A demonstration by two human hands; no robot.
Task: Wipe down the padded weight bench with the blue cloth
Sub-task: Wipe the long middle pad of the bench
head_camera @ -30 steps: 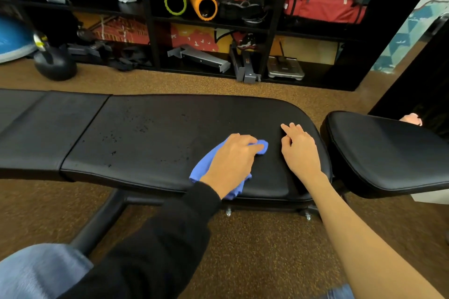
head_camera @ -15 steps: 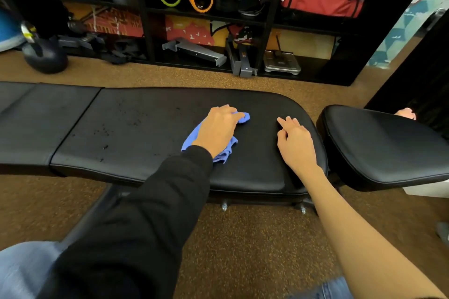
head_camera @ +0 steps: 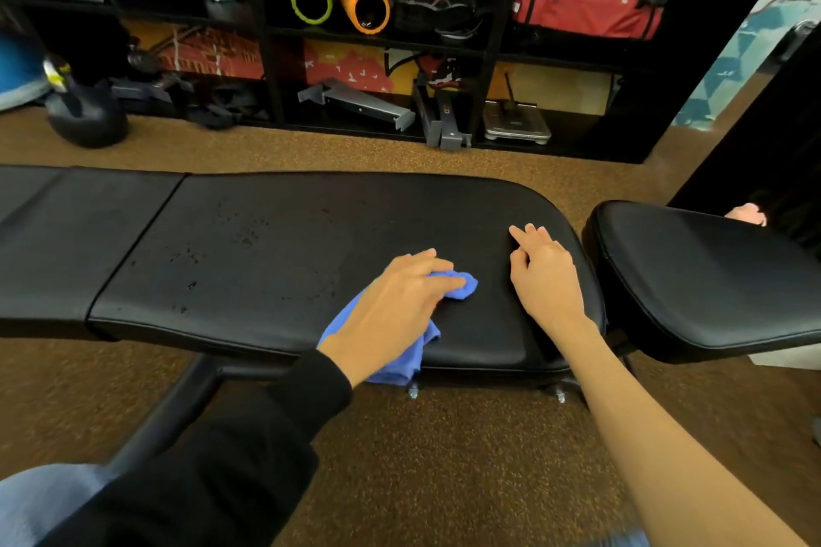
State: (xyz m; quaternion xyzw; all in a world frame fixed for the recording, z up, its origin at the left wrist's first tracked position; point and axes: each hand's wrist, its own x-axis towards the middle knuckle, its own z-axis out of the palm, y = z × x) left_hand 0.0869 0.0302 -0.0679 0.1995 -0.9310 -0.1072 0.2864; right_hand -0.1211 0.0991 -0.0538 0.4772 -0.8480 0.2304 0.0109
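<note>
The left hand (head_camera: 395,302) presses flat-fingered on the crumpled blue cloth (head_camera: 462,285), near the front edge of the black padded vinyl weight bench (head_camera: 266,244). The right hand (head_camera: 544,280) rests loose and empty on the bench just beside it. Even pressure and overlapping strokes toward the bench's speckled patch (head_camera: 240,231) would likely serve best.

Hid most of the cloth (head_camera: 460,286) under the left hand (head_camera: 395,302); lost the bench (head_camera: 266,262) past the left edge, the seat pad (head_camera: 711,275) past the right; could not make out the dark shelf (head_camera: 258,13) clutter

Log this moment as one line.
phase: wiping | left hand: presses blue cloth on bench pad | right hand: rests on bench pad | specks: left of cloth
</note>
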